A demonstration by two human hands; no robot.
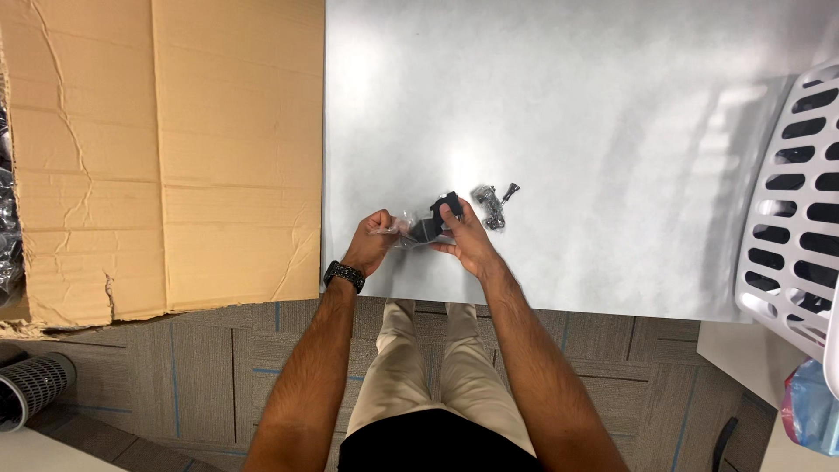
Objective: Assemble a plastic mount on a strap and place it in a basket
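Both my hands meet over the near edge of a white table (568,131). My left hand (374,243), with a black watch on its wrist, pinches one end of a clear plastic bag (404,229). My right hand (468,240) grips a small black part (441,214) that sits at the other end of that bag; I cannot tell whether it is fully inside. Just right of my right hand, a small clear bag of metal screws and hardware (494,205) lies on the table, untouched.
A large flattened cardboard box (175,149) covers the table's left part. A white slotted plastic basket (791,218) stands at the right edge. Grey carpet tiles and my legs are below the table. A grey ribbed cylinder (31,389) is at the lower left.
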